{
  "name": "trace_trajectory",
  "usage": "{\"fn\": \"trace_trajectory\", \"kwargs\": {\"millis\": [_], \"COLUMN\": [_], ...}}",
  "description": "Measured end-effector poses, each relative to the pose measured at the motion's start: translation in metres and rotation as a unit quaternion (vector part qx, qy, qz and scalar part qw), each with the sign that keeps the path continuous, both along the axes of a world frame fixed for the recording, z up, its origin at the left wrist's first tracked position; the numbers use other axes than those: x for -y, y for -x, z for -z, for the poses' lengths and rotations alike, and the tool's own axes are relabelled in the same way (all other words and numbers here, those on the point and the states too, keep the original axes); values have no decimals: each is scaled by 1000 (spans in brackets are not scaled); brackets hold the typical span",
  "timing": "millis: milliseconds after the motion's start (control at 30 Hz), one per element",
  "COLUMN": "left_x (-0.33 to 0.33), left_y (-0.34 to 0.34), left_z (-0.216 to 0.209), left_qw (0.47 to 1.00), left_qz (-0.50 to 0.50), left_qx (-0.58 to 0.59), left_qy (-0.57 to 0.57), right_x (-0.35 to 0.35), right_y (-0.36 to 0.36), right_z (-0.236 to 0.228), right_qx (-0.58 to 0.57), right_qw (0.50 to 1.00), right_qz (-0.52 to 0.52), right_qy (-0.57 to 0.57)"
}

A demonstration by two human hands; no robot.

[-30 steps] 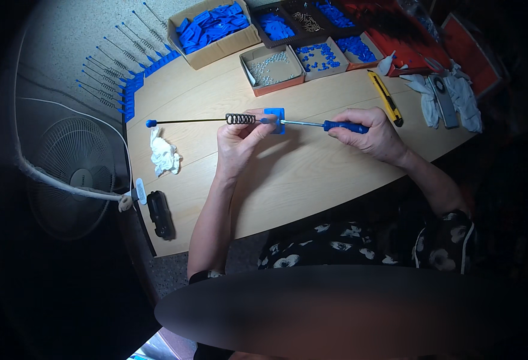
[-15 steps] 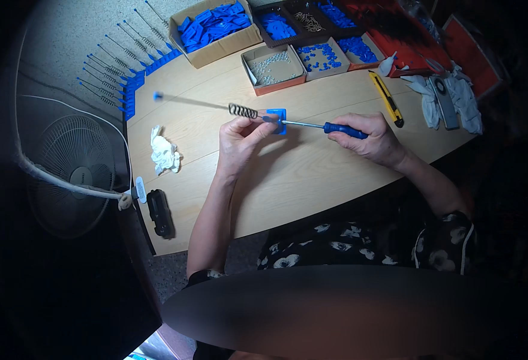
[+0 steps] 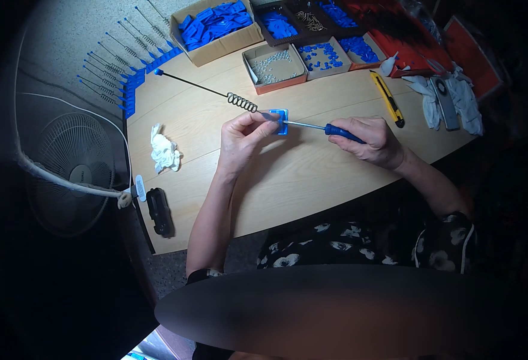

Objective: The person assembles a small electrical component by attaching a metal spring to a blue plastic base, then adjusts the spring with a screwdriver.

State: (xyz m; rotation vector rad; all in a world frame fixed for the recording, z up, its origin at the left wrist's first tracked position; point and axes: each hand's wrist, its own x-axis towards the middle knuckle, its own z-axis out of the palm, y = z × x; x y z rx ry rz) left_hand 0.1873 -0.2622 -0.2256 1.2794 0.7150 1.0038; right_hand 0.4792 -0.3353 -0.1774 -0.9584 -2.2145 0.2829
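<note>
Over the middle of the table, my left hand [image 3: 243, 139] is closed on a spring rod [image 3: 241, 102], a dark wire with a coil and a blue ball tip pointing up and left. At the rod's lower end is a blue square plastic base [image 3: 282, 122], partly hidden by my thumb and fingers. My right hand [image 3: 373, 141] wraps round the blue handle of a screwdriver [image 3: 343, 132]. The screwdriver's metal shaft runs left, and its tip meets the base; the screw, if any, is too small to see.
Along the back stand a carton of blue plastic parts [image 3: 214, 55] and small boxes of screws, nuts and blue pieces. A row of similar spring rods [image 3: 133, 81] lines the far left. A yellow utility knife [image 3: 387, 99], gloves [image 3: 471, 99], crumpled tissue [image 3: 165, 150] and a black case [image 3: 159, 213] lie around.
The rod's blue tip, swaying and blurred before, has come up and is now sharp. My right hand has turned a little on the screwdriver handle; both hands stay nearly in place.
</note>
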Motion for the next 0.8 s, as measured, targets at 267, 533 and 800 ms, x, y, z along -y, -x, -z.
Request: {"fn": "trace_trajectory", "kwargs": {"millis": [267,533,800], "left_x": [1,0,-3], "left_y": [1,5,5], "left_z": [0,0,5], "left_qw": [1000,999,998], "left_qz": [-8,-20,-26], "left_qx": [-5,-13,-11], "left_qy": [-9,-36,-59], "right_x": [-2,3,2], "right_y": [1,10,9], "right_z": [7,-2,-7], "right_qx": [-31,-111,-138], "right_qw": [999,965,937], "right_qz": [3,55,74], "right_qy": [39,229,312]}}
